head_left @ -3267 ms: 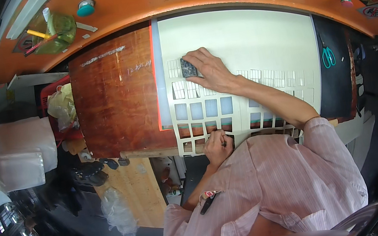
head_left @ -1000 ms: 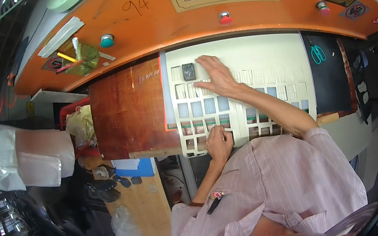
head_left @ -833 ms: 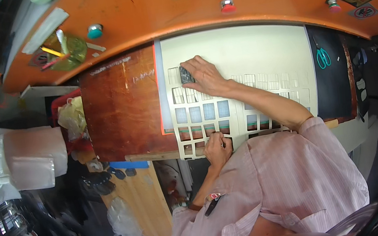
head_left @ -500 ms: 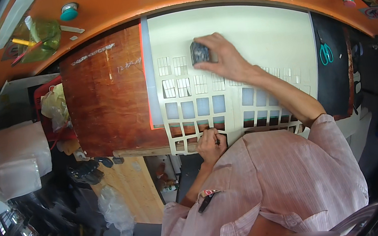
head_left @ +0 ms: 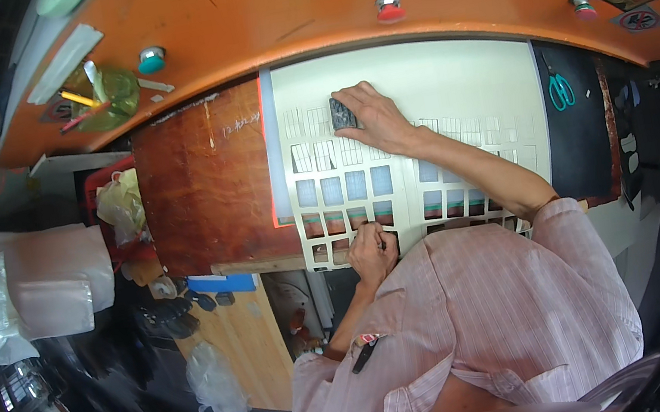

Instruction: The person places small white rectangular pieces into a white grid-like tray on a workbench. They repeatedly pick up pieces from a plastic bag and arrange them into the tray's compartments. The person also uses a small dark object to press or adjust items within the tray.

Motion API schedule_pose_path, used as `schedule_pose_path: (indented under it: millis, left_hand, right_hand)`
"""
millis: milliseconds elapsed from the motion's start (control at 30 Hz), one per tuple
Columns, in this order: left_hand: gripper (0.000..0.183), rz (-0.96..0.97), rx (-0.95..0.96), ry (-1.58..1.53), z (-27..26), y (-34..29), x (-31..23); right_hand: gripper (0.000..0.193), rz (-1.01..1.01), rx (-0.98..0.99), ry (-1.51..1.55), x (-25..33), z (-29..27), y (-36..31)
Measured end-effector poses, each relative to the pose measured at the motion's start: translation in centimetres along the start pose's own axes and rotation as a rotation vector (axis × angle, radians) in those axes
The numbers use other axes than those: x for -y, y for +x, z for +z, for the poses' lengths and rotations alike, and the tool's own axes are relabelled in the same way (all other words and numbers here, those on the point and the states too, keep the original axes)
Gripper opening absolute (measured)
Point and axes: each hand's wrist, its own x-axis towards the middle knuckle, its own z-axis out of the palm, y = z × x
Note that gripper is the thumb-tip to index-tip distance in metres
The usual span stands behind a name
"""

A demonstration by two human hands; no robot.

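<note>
A cream sheet (head_left: 456, 71) with rows of rectangular cut-outs lies over a pale grey-blue board (head_left: 276, 145). My right hand (head_left: 375, 121) grips a dark patterned block (head_left: 343, 113), which looks like a cutting die. It is at the sheet's top row of cuts, just right of the small outlined pieces at the left; whether it presses on the sheet I cannot tell. At the sheet's near edge, my left hand (head_left: 373, 253) is closed with curled fingers beside the open windows. What it holds is hidden.
An orange machine (head_left: 256, 22) spans the far side, with a green button (head_left: 151, 59) and a red button (head_left: 390, 9). Teal-handled scissors (head_left: 560, 90) lie on the dark surface at right. A reddish-brown wooden board (head_left: 204, 183) is left; a green cup (head_left: 107, 99) holds pens.
My right hand has moved the block slightly left and toward the row of cuts, its fingers now flatter over it. My left hand stays at the near edge. The whole view has shifted.
</note>
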Motion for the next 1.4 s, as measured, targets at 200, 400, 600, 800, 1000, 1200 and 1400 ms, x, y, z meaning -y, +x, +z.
schedule_pose_path:
  millis: [200, 400, 600, 800, 1000, 1200, 1400]
  left_hand:
    - [0.01, 0.028, -0.031, -0.016, 0.0, 0.5, -0.1]
    - [0.007, 0.073, -0.043, -0.047, 0.1, 1.2, -0.2]
    - [0.005, 0.062, 0.014, -0.073, -1.4, 1.9, -1.2]
    - [0.006, 0.07, 0.008, -0.077, -2.1, 2.1, -1.9]
    - [0.007, 0.098, 0.004, -0.094, -1.7, 2.3, -1.5]
    - [0.009, 0.153, -0.045, -0.082, -1.5, 2.4, -1.1]
    - [0.013, 0.08, 0.066, -0.061, -1.6, 2.4, -0.9]
  right_hand:
    - [0.058, -0.054, -0.362, -0.101, 1.3, -3.5, -5.3]
    - [0.013, 0.124, -0.999, 0.056, -0.5, -16.6, -15.6]
    - [0.019, 0.059, -1.197, -0.356, 2.7, -24.9, -22.1]
    - [0.015, 0.184, -1.121, -0.079, 6.7, -20.9, -29.9]
    - [0.008, 0.164, -0.887, -0.128, 8.9, -10.6, -32.2]
    - [0.01, 0.097, -0.711, -0.071, 10.4, -4.1, -28.1]
    - [0.016, 0.195, -0.682, 0.024, 10.0, -1.4, -25.6]
